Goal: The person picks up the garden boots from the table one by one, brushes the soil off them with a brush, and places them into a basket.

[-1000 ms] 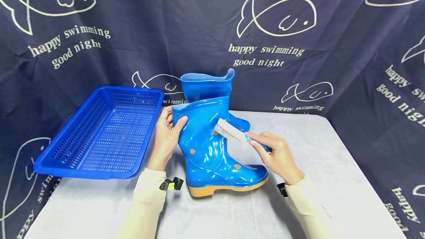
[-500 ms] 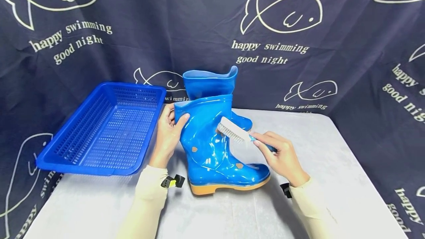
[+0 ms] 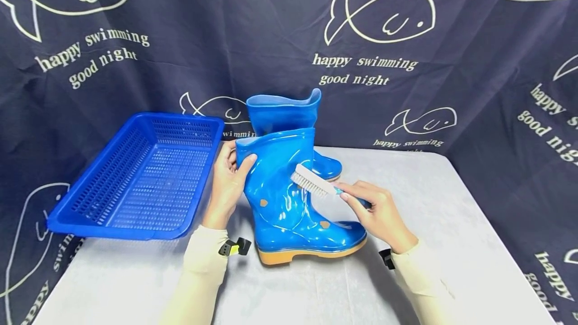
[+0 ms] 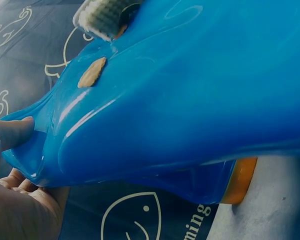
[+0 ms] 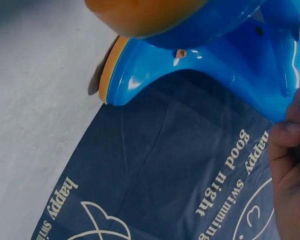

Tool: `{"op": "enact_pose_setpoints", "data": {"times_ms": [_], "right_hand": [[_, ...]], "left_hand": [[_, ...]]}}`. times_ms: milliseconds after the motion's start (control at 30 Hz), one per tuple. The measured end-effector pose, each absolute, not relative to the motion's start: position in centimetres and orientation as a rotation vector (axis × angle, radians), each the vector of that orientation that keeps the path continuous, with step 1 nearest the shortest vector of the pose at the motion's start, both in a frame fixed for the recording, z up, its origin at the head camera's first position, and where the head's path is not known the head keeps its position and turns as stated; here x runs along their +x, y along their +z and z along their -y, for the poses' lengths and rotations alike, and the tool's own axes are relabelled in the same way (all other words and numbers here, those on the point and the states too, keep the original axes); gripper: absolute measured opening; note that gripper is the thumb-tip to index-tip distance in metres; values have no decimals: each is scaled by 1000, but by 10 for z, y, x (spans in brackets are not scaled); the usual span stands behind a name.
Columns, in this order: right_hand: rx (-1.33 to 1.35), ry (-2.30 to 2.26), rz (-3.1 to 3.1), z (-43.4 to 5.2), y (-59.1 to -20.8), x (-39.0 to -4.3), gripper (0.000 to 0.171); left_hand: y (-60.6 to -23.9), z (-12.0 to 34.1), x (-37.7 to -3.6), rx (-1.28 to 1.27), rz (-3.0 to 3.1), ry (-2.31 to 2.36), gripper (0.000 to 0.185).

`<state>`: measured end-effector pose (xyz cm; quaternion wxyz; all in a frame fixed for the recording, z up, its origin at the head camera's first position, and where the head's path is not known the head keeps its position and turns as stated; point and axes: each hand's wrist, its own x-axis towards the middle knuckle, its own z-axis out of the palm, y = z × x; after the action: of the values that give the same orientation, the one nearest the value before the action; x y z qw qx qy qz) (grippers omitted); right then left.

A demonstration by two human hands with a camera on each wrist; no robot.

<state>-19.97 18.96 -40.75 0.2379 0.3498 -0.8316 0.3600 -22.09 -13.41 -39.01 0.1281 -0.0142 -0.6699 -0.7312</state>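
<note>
Behind you hangs a dark navy curtain [image 3: 451,39] printed with white fish outlines and the repeated words "happy swimming good night". On the grey cloth-covered table [image 3: 451,245] in front of you, a shallow blue perforated plastic basket [image 3: 135,177] sits to your left, partly over the table edge, with nothing in it. At the centre stands a glossy blue rubber rain boot with a tan sole [image 3: 289,204], upright, toe pointing to your right; a second matching blue boot [image 3: 284,112] stands just behind it. Your left hand [image 3: 228,187] grips the top rim of the near boot, thumb on the outside and fingers curled behind. Your right hand [image 3: 377,212] pinches the blue handle of a white-bristled scrubbing brush [image 3: 311,182], whose bristles touch the boot's shaft.
</note>
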Motion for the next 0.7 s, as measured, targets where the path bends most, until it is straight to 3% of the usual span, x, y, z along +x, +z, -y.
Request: {"op": "enact_pose_setpoints", "data": {"times_ms": [700], "right_hand": [[966, 897, 2309, -185, -404, -195, 37]], "left_hand": [[-388, 135, -219, -48, 1970, -2122, 41]]}}
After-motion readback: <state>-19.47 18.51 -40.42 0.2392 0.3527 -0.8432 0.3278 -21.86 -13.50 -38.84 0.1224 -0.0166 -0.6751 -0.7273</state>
